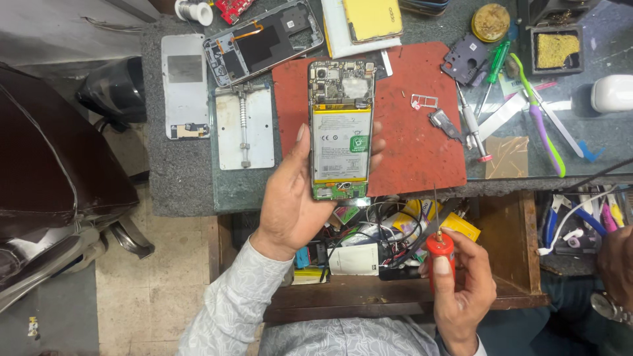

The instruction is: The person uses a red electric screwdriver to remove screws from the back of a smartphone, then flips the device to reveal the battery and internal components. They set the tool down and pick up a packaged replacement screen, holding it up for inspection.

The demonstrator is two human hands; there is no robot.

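My left hand [290, 198] holds an opened phone [341, 128] upright over the red work mat [415, 125]. The phone's back is off, showing its circuit board at the top and a white-and-yellow battery below. My right hand [461, 283] grips a red-handled screwdriver [439, 247] with a thin metal shaft pointing up, over the open wooden drawer [508, 250]. The screwdriver tip is apart from the phone, to its lower right.
Another opened phone frame [264, 43], a metal holder plate [244, 125] and a white back panel [185, 86] lie at left. Screwdrivers, a green toothbrush [541, 112] and small parts lie at right. The drawer holds cables and boxes. Another person's hand with a watch [613, 277] is at far right.
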